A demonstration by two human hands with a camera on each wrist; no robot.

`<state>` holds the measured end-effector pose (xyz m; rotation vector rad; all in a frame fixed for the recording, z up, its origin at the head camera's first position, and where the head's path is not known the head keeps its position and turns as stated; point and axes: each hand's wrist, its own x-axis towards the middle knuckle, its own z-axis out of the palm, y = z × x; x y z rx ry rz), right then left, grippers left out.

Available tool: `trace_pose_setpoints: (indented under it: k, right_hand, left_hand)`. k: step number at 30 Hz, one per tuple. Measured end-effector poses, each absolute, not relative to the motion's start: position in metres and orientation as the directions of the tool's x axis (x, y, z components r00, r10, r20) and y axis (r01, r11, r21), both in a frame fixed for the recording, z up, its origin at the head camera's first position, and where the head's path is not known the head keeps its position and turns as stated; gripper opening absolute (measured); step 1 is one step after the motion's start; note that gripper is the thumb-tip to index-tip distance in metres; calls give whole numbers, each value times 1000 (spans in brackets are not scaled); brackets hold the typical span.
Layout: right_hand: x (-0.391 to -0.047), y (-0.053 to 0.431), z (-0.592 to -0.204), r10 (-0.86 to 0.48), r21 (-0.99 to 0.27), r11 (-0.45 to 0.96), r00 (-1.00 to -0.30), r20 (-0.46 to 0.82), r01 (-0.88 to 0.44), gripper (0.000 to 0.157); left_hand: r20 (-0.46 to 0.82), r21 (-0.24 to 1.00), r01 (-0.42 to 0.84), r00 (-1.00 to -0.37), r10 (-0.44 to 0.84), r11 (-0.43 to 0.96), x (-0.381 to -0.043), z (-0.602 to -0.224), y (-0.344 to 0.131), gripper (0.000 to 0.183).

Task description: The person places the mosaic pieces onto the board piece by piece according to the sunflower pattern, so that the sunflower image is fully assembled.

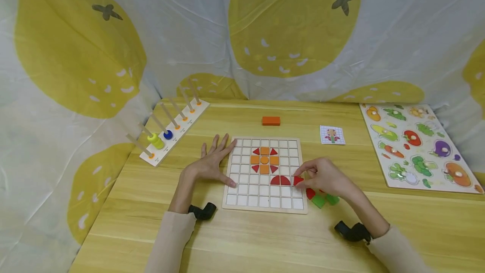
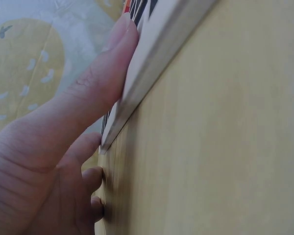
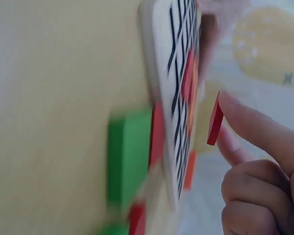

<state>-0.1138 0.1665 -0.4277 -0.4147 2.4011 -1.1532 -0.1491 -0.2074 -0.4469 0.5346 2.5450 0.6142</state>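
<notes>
On the table [image 1: 246, 239] we see the gridded board [image 1: 265, 210], just below the middle of the head picture; it is nearly square, so we read no clear long axis in it, and a shove from the side could slide it and jar the flat pieces lying on it. The left hand [image 1: 211, 164] is spread over its left edge, thumb touching the rim, fingers apart and gripping nothing; if it pressed unevenly, we judge the board could turn. The right hand [image 1: 322, 176], well apart from the left, pinches at the board's right edge. Close beneath it, toward the lower right of the frame, green blocks [image 1: 319, 201] lie just beside the board, and a lowered palm could scatter them. The small red piece [image 3: 216, 122] in the pinch is above the right side of the grid, apart from the surface. Held near one end, it could swivel or slip from the fingertips, and a low swing leftward could knock the two red quarter-rounds [image 1: 285, 180] near it. In the right wrist picture we see it almost edge-on, its long axis nearly upright in the frame, the upper end at a fingertip and leaning slightly right, the lower end clear of the board. Which way its outline points we cannot tell, since the fingers partly cover it in the head picture.
</notes>
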Motion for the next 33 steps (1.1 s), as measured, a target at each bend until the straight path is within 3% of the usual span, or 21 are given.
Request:
trace_pose_setpoints:
  k: [10, 33]
  right_hand:
    - [-101, 107, -433, -524, -776, 607, -822, -225, -174, 18]
    - [-107, 108, -442, -508, -795, 592, -827, -240, -133, 14]
  left_hand:
    - [-345, 520, 245, -816, 464, 818, -149, -446, -206, 137]
    - [-347, 507, 246, -819, 457, 826, -148, -445, -207, 137]
